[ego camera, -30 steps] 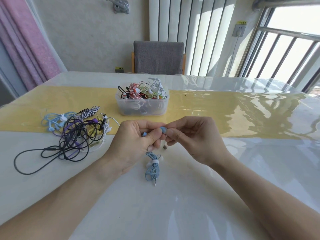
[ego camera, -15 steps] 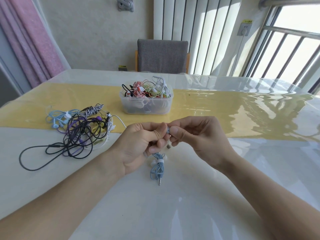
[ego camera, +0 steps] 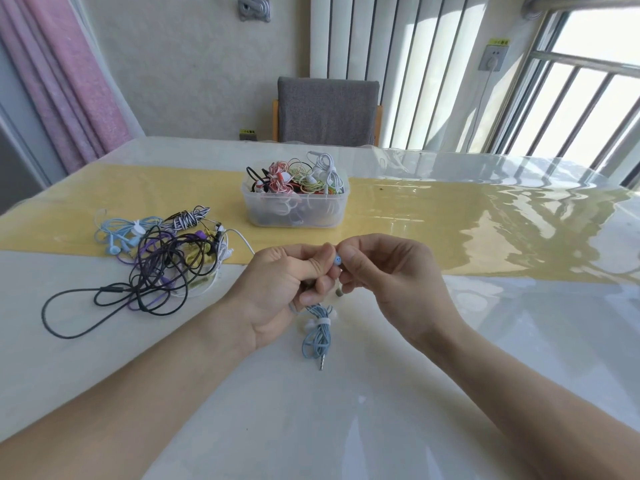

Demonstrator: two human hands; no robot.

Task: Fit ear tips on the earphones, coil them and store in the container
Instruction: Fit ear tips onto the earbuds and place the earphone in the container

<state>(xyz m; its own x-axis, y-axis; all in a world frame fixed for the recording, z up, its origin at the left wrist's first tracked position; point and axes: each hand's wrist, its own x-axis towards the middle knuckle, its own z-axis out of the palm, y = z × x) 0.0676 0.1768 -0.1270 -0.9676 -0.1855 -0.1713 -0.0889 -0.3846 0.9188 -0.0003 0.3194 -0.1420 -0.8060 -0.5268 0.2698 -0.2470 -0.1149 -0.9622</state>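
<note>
My left hand [ego camera: 280,285] grips a pair of light blue earphones, and their coiled, tied cable [ego camera: 318,336] hangs below onto the table with the plug at the bottom. A blue earbud [ego camera: 337,260] shows between both hands' fingertips. My right hand [ego camera: 388,275] pinches that earbud from the right. A small grey ear tip [ego camera: 339,292] lies on the table just under my hands. The clear plastic container [ego camera: 296,211] stands behind, filled with several coiled earphones.
A tangled pile of loose earphones [ego camera: 162,258], black, purple, blue, striped and white, lies left of my hands on the glossy table [ego camera: 450,375]. A yellow runner [ego camera: 450,216] crosses the table. A grey chair [ego camera: 327,110] stands at the far edge.
The hands stay joined over the same spot. The blue earbud has turned so its face now shows between the fingertips. The view has shifted slightly.
</note>
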